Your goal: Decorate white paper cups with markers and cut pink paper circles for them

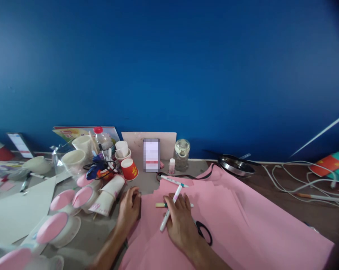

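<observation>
From your head camera, your two hands are at the desk before one blue wall (pixel 169 75). Your right hand (pixel 181 218) lies over a layered pile of pink paper (pixel 222 217); the sheets overlap too closely to count. Three pens are on the pile: one white pen (pixel 165 222) slants past your right thumb, one pen with a tan end (pixel 160 205) passes beneath that hand, and one teal-marked pen (pixel 170 180) lies just beyond. Whether your right hand grips the white pen, you cannot tell from here. Your left hand (pixel 130 205) has loosely curled fingers at the paper's left edge; whether it pinches the sheet cannot be told.

One black scissors handle (pixel 211 237) shows beside your right wrist. Behind the hands stand one red cup (pixel 129 169), one upright phone (pixel 151 155), one small bottle (pixel 172 165) and one glass jar (pixel 182 154). Five pink ovals (pixel 51 227) show at left, and one pan (pixel 236 165) sits at right.
</observation>
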Tool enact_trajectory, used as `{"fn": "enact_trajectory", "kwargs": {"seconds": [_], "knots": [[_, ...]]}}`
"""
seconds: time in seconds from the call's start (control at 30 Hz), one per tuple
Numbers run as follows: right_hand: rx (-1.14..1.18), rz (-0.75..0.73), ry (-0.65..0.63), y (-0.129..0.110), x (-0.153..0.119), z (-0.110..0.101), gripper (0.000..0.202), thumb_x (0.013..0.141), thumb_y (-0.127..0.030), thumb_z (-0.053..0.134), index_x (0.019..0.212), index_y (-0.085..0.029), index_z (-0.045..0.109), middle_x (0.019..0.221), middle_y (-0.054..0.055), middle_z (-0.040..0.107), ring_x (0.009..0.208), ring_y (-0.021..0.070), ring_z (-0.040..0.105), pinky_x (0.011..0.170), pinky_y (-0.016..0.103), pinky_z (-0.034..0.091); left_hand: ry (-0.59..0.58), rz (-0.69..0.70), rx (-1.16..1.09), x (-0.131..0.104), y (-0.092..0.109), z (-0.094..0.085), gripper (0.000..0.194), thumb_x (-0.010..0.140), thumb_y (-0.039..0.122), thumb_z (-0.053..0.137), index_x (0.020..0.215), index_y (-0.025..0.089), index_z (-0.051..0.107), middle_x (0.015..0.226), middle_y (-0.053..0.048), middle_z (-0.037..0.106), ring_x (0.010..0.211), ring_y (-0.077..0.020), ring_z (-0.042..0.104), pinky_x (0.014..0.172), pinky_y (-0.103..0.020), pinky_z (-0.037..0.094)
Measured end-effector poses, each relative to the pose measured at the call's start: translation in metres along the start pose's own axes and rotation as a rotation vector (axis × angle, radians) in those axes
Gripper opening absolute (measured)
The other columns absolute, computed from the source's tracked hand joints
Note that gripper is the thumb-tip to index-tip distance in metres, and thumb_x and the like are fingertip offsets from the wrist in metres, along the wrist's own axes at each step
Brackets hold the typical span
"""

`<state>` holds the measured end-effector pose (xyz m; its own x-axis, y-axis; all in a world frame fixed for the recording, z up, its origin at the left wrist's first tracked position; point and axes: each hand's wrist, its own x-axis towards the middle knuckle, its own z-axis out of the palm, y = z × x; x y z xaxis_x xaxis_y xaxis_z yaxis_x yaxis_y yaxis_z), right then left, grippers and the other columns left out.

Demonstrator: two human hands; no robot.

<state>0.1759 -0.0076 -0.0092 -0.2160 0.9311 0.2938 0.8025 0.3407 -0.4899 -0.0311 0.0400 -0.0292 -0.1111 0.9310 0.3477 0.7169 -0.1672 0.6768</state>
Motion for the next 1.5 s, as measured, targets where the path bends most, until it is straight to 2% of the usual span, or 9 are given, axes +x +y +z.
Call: {"fn": "enact_trajectory", "kwargs": {"seconds": [0.23, 0.4, 0.57, 0.87, 1.07, 1.3, 1.5], "knots": [[0.018, -0.011, -0.001, 0.0, 0.0, -0.001, 0.05, 0.071, -0.001, 0.051, 0.116, -0.023, 0.052, 0.117, 0.009, 0.061, 0.116, 0.0289, 0.047, 0.11, 0.055, 0.019, -0.044, 0.116, 0.071, -0.001, 0.002, 0.0, 0.022, 0.084, 0.027, 0.045, 0.098, 0.018, 0.06, 0.092, -0.009, 0.068, 0.088, -0.0237, 0.063, 0.083, -0.04, 0.049], [0.014, -0.018, 0.017, 0.001, -0.001, 0.001, 0.047, 0.074, -0.003, 0.052, 0.117, -0.023, 0.052, 0.119, 0.009, 0.059, 0.115, 0.028, 0.047, 0.111, 0.054, 0.019, -0.078, 0.206, 0.141, -0.002, 0.003, 0.002, 0.024, 0.084, 0.024, 0.047, 0.101, 0.018, 0.063, 0.102, -0.011, 0.066, 0.1, -0.0263, 0.059, 0.091, -0.045, 0.045], [-0.014, -0.041, 0.03, -0.001, -0.001, -0.002, 0.048, 0.072, 0.0, 0.051, 0.114, -0.023, 0.052, 0.111, 0.008, 0.062, 0.111, 0.0261, 0.051, 0.11, 0.052, 0.021, -0.094, 0.249, 0.199, -0.001, 0.005, 0.003, 0.023, 0.081, 0.019, 0.05, 0.098, 0.019, 0.066, 0.101, -0.011, 0.067, 0.099, -0.0267, 0.058, 0.091, -0.046, 0.044], [0.002, -0.035, 0.035, 0.003, -0.002, 0.003, 0.047, 0.075, -0.001, 0.049, 0.116, -0.024, 0.053, 0.119, 0.008, 0.06, 0.115, 0.026, 0.051, 0.11, 0.051, 0.022, -0.101, 0.26, 0.225, 0.0, 0.005, 0.003, 0.023, 0.082, 0.018, 0.05, 0.098, 0.019, 0.066, 0.102, -0.01, 0.066, 0.099, -0.0269, 0.057, 0.09, -0.045, 0.044], [-0.001, -0.015, 0.03, 0.006, -0.003, 0.01, 0.058, 0.071, 0.003, 0.046, 0.122, -0.024, 0.051, 0.124, 0.007, 0.06, 0.119, 0.0275, 0.05, 0.11, 0.052, 0.023, -0.086, 0.26, 0.229, -0.002, 0.006, 0.002, 0.021, 0.081, 0.017, 0.051, 0.095, 0.018, 0.067, 0.099, -0.01, 0.067, 0.097, -0.0259, 0.059, 0.088, -0.044, 0.047], [-0.027, -0.038, 0.037, 0.009, -0.003, 0.012, 0.061, 0.07, 0.003, 0.046, 0.124, -0.025, 0.052, 0.125, 0.006, 0.061, 0.119, 0.0288, 0.051, 0.109, 0.053, 0.025, -0.047, 0.236, 0.148, -0.005, 0.0, 0.004, 0.023, 0.08, 0.019, 0.052, 0.098, 0.019, 0.066, 0.102, -0.012, 0.066, 0.098, -0.0262, 0.06, 0.089, -0.046, 0.048], [-0.046, -0.038, 0.049, 0.008, -0.002, 0.011, 0.061, 0.068, 0.002, 0.047, 0.122, -0.025, 0.054, 0.123, 0.006, 0.063, 0.117, 0.0297, 0.052, 0.109, 0.052, 0.026, 0.005, 0.158, 0.034, -0.006, 0.001, 0.004, 0.023, 0.082, 0.023, 0.05, 0.1, 0.019, 0.064, 0.106, -0.013, 0.064, 0.102, -0.0259, 0.061, 0.092, -0.046, 0.049]]}}
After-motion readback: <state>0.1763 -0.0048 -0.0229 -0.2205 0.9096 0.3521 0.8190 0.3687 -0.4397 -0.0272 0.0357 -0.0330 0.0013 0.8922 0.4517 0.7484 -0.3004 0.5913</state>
